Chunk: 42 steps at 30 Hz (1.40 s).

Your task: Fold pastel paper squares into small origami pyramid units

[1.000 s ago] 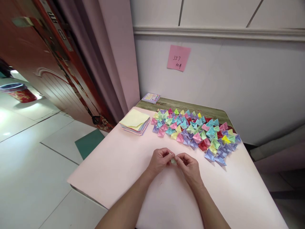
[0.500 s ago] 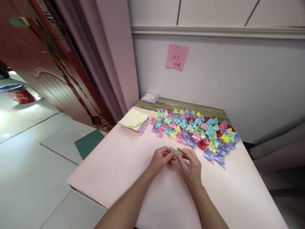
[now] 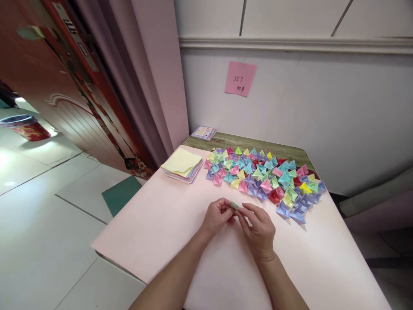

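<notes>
One green folded paper [image 3: 234, 205] is pinched by fingertips of the left hand [image 3: 217, 217] and right hand [image 3: 259, 227] above the pink table [image 3: 155, 232], its long axis slanted far-left to near-right.

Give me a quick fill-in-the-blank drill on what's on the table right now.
The left hand and right hand pinch a small folded paper coloured ____ between them.
The top sheet of the paper stack is ____.
The sticky note on the wall is ____.
The heap of folded pieces lies to the ____ of that stack.
Missing words: green; yellow; pink; right.
</notes>
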Each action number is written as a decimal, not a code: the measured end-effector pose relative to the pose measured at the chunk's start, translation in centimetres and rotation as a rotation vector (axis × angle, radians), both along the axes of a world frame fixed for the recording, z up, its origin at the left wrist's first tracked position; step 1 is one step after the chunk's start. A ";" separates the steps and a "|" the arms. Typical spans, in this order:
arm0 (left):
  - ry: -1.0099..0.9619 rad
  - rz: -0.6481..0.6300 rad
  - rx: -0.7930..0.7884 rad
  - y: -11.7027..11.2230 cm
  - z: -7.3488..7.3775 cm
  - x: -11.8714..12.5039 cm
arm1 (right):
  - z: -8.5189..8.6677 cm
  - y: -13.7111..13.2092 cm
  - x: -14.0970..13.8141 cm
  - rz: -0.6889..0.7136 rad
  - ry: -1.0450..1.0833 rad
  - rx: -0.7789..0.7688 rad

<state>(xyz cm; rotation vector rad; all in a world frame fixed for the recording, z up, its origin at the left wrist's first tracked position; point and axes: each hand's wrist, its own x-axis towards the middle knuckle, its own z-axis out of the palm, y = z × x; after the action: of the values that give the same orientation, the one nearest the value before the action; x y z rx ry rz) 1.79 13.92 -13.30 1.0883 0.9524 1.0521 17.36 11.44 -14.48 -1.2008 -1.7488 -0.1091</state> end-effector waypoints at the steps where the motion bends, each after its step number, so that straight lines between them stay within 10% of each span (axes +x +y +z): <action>1: 0.030 0.007 0.033 -0.1 0.0 0.0 | 0.1 0.1 -0.1 0.015 0.059 -0.050; 8: 0.092 0.015 0.205 -0.2 1.2 -0.2 | 0.3 0.5 0.3 0.094 0.392 -0.328; 17: -0.101 -0.193 -0.035 0.1 1.2 -0.8 | 0.7 0.6 0.7 0.419 0.843 -0.881; 35: -0.203 -0.349 -0.282 0.2 1.5 -2.0 | 0.6 0.3 0.6 0.550 1.117 -1.094; 42: -0.188 -0.227 -0.164 0.1 1.1 -0.9 | 0.7 0.5 0.5 0.442 1.061 -0.959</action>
<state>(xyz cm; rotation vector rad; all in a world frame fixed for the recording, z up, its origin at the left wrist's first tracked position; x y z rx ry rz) 0.88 14.01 -12.22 0.9208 0.7325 0.8576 17.90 11.97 -13.81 -1.0929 -0.9945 1.4931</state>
